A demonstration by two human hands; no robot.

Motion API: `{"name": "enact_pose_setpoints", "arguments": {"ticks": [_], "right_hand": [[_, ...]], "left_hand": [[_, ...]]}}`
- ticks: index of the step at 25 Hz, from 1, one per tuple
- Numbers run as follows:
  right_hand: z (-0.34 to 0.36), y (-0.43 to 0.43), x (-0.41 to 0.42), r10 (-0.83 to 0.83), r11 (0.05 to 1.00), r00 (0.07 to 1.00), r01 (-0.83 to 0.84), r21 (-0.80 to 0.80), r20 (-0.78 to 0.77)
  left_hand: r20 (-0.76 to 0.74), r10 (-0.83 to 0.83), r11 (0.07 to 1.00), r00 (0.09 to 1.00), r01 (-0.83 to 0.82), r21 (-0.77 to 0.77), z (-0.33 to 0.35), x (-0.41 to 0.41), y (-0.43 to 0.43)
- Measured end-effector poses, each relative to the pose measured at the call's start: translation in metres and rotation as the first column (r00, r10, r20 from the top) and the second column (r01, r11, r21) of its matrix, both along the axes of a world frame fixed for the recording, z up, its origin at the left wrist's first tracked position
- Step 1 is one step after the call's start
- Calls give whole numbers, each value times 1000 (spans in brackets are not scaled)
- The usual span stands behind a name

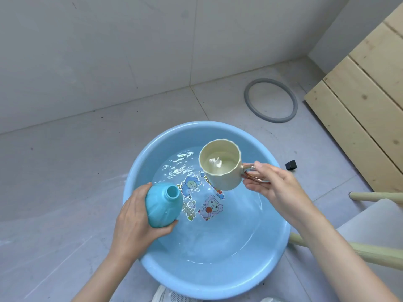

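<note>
The left hand (135, 219) is wrapped around the lower body of the teal bottle (162, 205). The bottle has no cap, and its long axis leans from this hand up and to the right, so the open mouth (173, 191) faces the cup (220, 168). The right hand (274, 188) grips the cup's handle (250, 173) between thumb and fingers. The cup stands out to the left of this hand, nearly upright, with water inside.

The cup's rim lies beyond and to the right of the bottle mouth, near but apart. To pour, I judge the cup must come over the mouth and tip toward the left hand.

Both things are held above the blue basin (196, 277), which holds shallow water and sits on a grey tiled floor (76, 171). Beyond the right hand lie a grey ring (270, 100) and a small black block (291, 165), and wooden boards (359, 105) stand further right.
</note>
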State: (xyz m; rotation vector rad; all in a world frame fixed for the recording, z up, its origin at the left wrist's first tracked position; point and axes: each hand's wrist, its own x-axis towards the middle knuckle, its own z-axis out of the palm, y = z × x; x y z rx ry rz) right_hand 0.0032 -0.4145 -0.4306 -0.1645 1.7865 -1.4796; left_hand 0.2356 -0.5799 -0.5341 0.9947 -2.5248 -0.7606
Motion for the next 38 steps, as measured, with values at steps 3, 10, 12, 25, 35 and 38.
{"name": "enact_pose_setpoints", "arguments": {"ticks": [3,10,12,25,35,38], "right_hand": [[30,5,1,-56,995,998,55,-85,-5],[52,17,17,-54,991,997,46,-123,-56],[49,15,25,-48,993,997,42,-108,-55],[26,-6,70,83,995,978,-70,74,-192],[36,-8,76,109,989,940,-68,134,-323],[39,-10,79,93,992,940,-61,107,-327]], "left_hand": [[-2,-10,1000,1000,10,11,-3,1,-1],[-47,-29,999,998,28,-29,-6,1,-2],[-55,-40,999,998,38,-36,-8,1,-2],[-120,-48,998,992,45,-31,-12,3,-3],[-129,-38,999,991,35,-26,-14,2,-2],[-126,-40,999,991,37,-27,-14,3,-3]]}}
